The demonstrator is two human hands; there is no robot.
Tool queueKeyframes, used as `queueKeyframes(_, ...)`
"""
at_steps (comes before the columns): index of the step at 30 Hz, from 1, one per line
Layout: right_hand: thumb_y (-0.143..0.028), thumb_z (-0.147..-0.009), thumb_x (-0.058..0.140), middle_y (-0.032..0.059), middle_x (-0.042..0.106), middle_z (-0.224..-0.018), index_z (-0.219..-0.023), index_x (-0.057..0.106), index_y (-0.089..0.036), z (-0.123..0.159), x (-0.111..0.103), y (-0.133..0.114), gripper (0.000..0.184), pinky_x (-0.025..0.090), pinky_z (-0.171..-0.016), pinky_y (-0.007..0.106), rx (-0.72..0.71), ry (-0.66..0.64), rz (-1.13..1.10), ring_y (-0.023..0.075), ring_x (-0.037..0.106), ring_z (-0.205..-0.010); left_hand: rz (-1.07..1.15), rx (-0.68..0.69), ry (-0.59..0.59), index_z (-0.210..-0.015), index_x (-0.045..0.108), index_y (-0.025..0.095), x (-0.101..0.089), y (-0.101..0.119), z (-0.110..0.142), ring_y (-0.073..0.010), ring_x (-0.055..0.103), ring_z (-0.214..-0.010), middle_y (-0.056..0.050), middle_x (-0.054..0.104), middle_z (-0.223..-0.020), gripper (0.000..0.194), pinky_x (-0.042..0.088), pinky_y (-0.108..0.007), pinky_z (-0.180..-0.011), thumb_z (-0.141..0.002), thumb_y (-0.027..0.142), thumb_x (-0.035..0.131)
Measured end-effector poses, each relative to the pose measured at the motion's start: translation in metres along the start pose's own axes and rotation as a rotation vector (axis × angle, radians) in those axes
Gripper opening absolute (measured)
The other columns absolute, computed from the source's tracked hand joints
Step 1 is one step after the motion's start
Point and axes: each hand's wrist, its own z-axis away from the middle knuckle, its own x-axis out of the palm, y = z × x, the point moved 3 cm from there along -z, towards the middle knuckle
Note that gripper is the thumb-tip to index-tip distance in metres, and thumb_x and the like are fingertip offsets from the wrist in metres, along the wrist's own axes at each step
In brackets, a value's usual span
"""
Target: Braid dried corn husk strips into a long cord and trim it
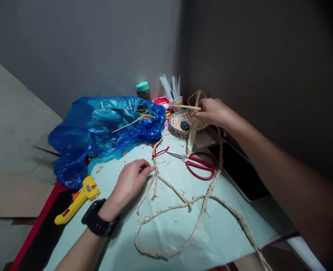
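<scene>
Braid (155, 161) runs away from us, just right of our left hand (134, 176), the nearer one, curled, touching it, grip unclear; our right hand (215, 112) pinches strips (192, 135) over basket (175, 126).

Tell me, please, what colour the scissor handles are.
Red scissor handles, showing best in the head view.

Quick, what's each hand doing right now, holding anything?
Left hand: fingers curled, thumb tip at the braid; whether it grips cannot be told.
Right hand: closed, holding pale strips near the woven basket.
</scene>
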Motion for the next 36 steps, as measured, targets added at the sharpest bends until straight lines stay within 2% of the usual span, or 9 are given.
queueKeyframes(3,-0.032,-0.062,0.079,-0.0018,0.034,-0.054,-0.069,0.046,-0.027,0.005,0.001,0.005,0.034,0.016,-0.054,0.028,-0.06,0.186,0.02,0.0159,0.029,-0.053,-0.031,0.004,-0.006,-0.076,0.068,0.02,0.014,-0.009,0.004,-0.0226,0.056,-0.077,-0.006,0.065,-0.081,0.019,0.036,-0.031,-0.068,-0.078,0.037,0.06)
queueKeyframes(6,-0.041,-0.075,0.07,-0.0006,0.037,-0.055,-0.07,0.048,-0.025,0.029,0.014,-0.013,0.027,0.017,-0.055,0.029,-0.168,0.222,-0.081,0.0154,0.029,-0.053,0.031,0.035,0.09,-0.066,0.065,0.021,0.023,-0.01,0.005,-0.0218,0.053,-0.073,-0.005,0.061,-0.074,0.01,0.033,-0.029,-0.066,-0.071,0.028,0.068)
queueKeyframes(9,-0.039,-0.093,0.045,0.0021,0.049,-0.061,-0.068,0.053,-0.02,0.056,0.041,-0.037,0.032,0.024,-0.056,0.028,-0.176,-0.065,-0.096,0.0152,0.042,-0.057,0.161,0.003,0.091,-0.058,0.062,0.02,0.025,-0.01,0.004,-0.0193,0.05,-0.068,-0.004,0.057,-0.068,0.013,0.031,-0.027,-0.063,-0.069,0.021,0.069)
queueKeyframes(13,-0.037,-0.095,0.039,0.0017,0.054,-0.061,-0.071,0.058,-0.016,0.092,0.083,-0.056,0.037,0.03,-0.058,0.026,-0.08,-0.509,-0.179,0.0136,0.047,-0.058,0.516,-0.161,-0.02,-0.065,0.06,0.017,0.028,-0.012,0.006,-0.0136,0.044,-0.059,0.001,0.052,-0.061,0.014,0.029,-0.024,-0.056,-0.074,0.026,0.065)
queueKeyframes(18,-0.039,-0.085,0.056,0.001,0.059,-0.07,-0.077,0.062,-0.015,0.115,0.111,-0.054,0.027,0.033,-0.057,0.023,-0.006,-0.697,-0.353,0.0134,0.051,-0.065,1.03,-0.332,-0.1,-0.073,0.056,0.015,0.035,-0.007,0.015,-0.0115,0.052,-0.063,0.001,0.057,-0.065,0.019,0.039,-0.022,-0.062,-0.073,0.03,0.069)
queueKeyframes(22,-0.029,-0.083,0.058,0.0021,0.063,-0.073,-0.078,0.062,-0.013,0.119,0.118,-0.046,0.018,0.036,-0.06,0.021,0.116,-0.783,-0.594,0.012,0.052,-0.065,1.216,-0.434,-0.167,-0.076,0.055,0.015,0.042,-0.005,0.019,-0.0089,0.052,-0.056,0.002,0.055,-0.063,0.024,0.042,-0.02,-0.057,-0.07,0.028,0.074)
queueKeyframes(27,-0.026,-0.083,0.059,0.0013,0.062,-0.074,-0.085,0.06,-0.014,0.12,0.121,-0.042,0.012,0.032,-0.053,0.02,0.25,-0.859,-0.778,0.0097,0.046,-0.059,1.373,-0.456,-0.257,-0.083,0.054,0.015,0.05,-0.009,0.017,-0.0045,0.038,-0.046,0.001,0.054,-0.065,0.019,0.027,-0.015,-0.039,-0.075,0.024,0.069)
queueKeyframes(31,-0.026,-0.086,0.056,0.0021,0.063,-0.078,-0.086,0.061,-0.015,0.122,0.123,-0.04,0.012,0.039,-0.061,0.021,0.207,-0.846,-0.722,0.0129,0.054,-0.07,1.357,-0.48,-0.288,-0.078,0.054,0.015,0.054,-0.012,0.014,-0.0023,0.023,-0.039,0.005,0.044,-0.053,0.021,0.014,-0.016,-0.035,-0.078,0.033,0.065)
queueKeyframes(36,-0.033,-0.089,0.052,0.0028,0.066,-0.077,-0.084,0.064,-0.017,0.124,0.122,-0.036,0.021,0.037,-0.056,0.023,0.151,-0.817,-0.486,0.015,0.056,-0.069,1.18,-0.497,-0.115,-0.085,0.058,0.017,0.056,-0.011,0.015,-0.002,0.025,-0.037,0.005,0.05,-0.053,0.029,0.014,-0.018,-0.036,-0.069,0.033,0.075)
